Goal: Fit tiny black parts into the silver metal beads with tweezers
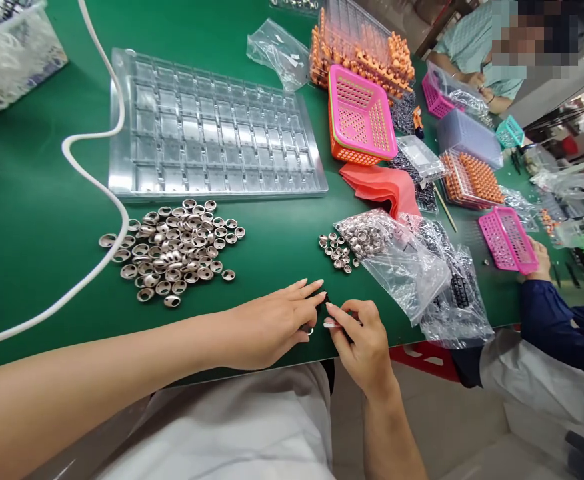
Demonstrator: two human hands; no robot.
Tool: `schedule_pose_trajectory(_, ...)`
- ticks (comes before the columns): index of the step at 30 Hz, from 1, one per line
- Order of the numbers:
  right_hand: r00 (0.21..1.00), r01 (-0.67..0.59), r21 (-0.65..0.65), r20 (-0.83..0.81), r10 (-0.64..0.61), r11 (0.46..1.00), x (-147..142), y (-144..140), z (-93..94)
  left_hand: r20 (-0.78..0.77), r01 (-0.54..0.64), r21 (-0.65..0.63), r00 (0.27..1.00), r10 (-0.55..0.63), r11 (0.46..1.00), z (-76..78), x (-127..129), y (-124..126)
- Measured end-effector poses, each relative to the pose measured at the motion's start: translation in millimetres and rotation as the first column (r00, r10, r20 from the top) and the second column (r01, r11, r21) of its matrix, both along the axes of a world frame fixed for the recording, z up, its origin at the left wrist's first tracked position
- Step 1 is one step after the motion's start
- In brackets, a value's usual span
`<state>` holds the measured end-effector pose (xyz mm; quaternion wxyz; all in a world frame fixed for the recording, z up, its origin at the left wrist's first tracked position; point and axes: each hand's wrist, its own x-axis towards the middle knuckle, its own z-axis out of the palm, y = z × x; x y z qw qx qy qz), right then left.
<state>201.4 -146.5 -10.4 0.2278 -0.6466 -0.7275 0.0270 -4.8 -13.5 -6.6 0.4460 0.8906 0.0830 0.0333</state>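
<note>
My left hand (277,323) reaches in low over the near table edge, its fingers pointing right and closed around something mostly hidden; a small shiny bit shows by the thumb. Facing it, my right hand (365,340) is closed in a pinch at a small black piece (327,299) between the two hands' fingertips. A whitish sliver shows at the right fingers, too small to name. Left of the hands lies a heap of silver cup-shaped metal parts (172,253) with holes. Smaller metal parts (339,252) lie just beyond the hands, beside a clear bag (402,267) of similar ones.
A clear compartment tray (217,133) lies behind the heap, with a white cable (89,160) at its left. Pink baskets (362,113), trays of orange parts (472,179) and red sheeting (382,187) stand right. Co-workers sit farther along; one hand (539,260) is beside a pink basket.
</note>
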Motion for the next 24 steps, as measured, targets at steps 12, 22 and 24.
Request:
schedule_pose_trajectory(12,0.984,0.152,-0.109,-0.072,-0.160,0.982,-14,17,-4.6,0.087,-0.311,-0.054,0.945,0.314,0.949,-9.7,-2,14)
schedule_pose_trajectory(22,0.979,0.116,-0.160,-0.151,-0.140,0.980,-12,27,-0.8,0.116,-0.384,0.004,0.917,0.381,0.923,-15.0,-2,20)
schedule_pose_trajectory(24,0.978,0.111,-0.157,-0.158,-0.136,0.981,-12,27,-1.3,0.144,-0.392,0.011,0.911,0.386,0.920,-18.8,-1,19)
